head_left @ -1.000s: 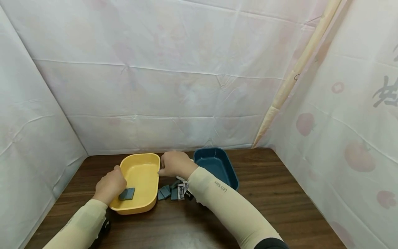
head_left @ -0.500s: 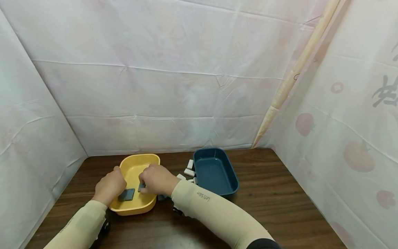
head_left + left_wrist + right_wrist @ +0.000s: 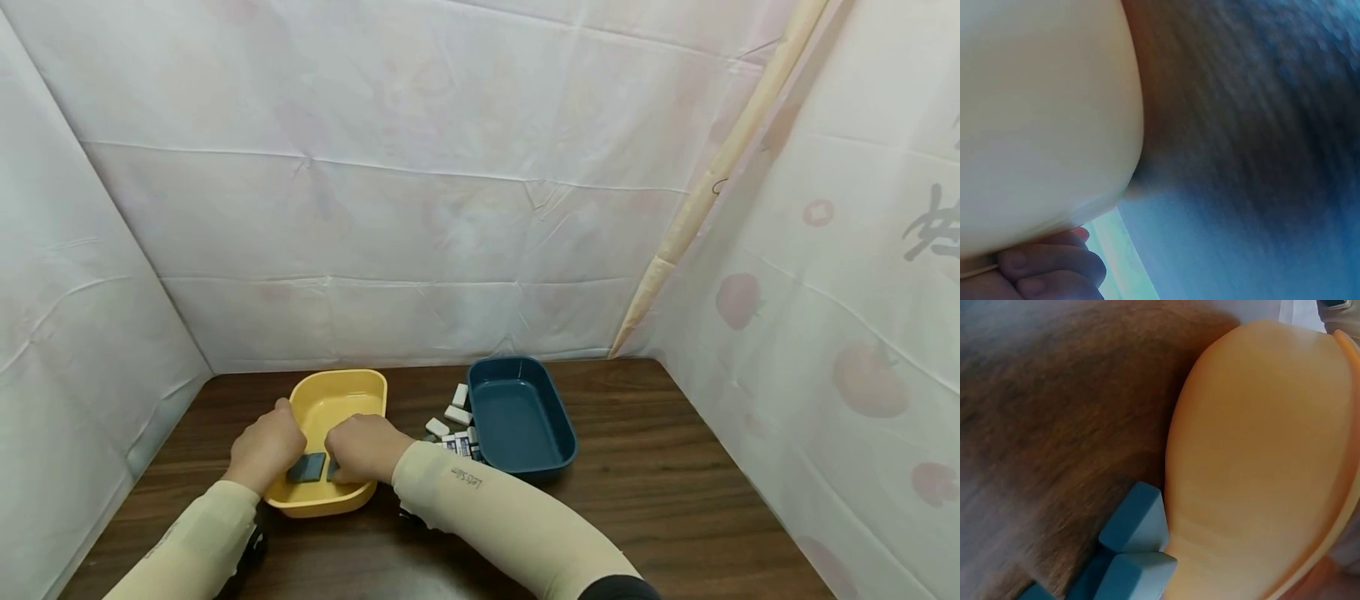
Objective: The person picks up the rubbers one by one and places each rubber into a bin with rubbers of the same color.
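Note:
My left hand [image 3: 266,448] grips the left rim of a yellow tray [image 3: 337,382]; its curled fingers [image 3: 1054,269] show beneath the tray wall [image 3: 1047,125] in the left wrist view. Inside the tray lie blue-grey tiles [image 3: 306,468], side by side near the left hand. Over the tray's near right part, my right hand [image 3: 367,448] pinches another blue-grey tile [image 3: 332,470], mostly hidden by the fingers. The right wrist view shows the tray's outer wall [image 3: 1254,444] with teal tiles [image 3: 1138,519] against it, but not the right fingers clearly.
A dark blue tray [image 3: 521,417] stands to the right. Between the trays lie white tiles [image 3: 458,415] and some with printed faces [image 3: 459,443], partly behind the right forearm. Fabric walls [image 3: 420,250] close off the back and sides of the wooden table [image 3: 660,467].
My right hand has moved from beyond the yellow tray's right rim into it with a tile, then nearer and left toward the tiles there. The left hand has stayed on the rim.

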Motion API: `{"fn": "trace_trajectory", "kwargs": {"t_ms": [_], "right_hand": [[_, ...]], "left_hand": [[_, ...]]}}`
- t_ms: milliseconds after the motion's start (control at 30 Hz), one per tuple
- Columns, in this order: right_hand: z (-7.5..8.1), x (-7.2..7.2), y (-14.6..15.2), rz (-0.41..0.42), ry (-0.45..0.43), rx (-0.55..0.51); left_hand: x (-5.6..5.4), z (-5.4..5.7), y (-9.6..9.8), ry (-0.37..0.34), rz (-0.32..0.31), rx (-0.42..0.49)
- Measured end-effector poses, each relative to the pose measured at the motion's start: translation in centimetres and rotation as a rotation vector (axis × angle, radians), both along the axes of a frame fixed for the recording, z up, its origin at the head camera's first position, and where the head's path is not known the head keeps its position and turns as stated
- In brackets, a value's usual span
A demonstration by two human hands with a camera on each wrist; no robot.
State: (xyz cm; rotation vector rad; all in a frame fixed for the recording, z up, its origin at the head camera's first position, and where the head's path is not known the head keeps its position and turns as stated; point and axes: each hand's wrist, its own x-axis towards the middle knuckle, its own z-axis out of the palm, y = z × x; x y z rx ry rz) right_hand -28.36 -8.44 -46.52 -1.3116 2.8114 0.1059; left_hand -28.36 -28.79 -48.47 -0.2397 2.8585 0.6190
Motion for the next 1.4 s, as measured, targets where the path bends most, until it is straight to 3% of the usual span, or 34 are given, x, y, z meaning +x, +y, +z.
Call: {"fn": "trace_trajectory", "kwargs": {"t_ms": [533,767,1067,1233,1400], "right_hand": [[-0.6,0.4,-1.1,-0.058,0.023,0.024],[-0.5,0.2,-0.6,-0.029,0.002,-0.017],[1.5,-1.1,1.5,0.011,-0.047,-0.179],[3.4,-2.2,3.8,-0.063,-0.045,-0.225],[3.8,-3.2,6.7,-0.14,-0.053,-0.192]], "left_hand": [[0.0,0.0,0.2,-0.007,0.009,-0.004],[0.0,0.2,0.3,-0.012,0.012,-0.01],[0.1,0.3,0.4,-0.012,0.002,-0.014],[-0.1,0.3,0.5,-0.006,-0.009,-0.031],[-0.2,0.2,0.6,-0.005,-0.011,-0.039]]}}
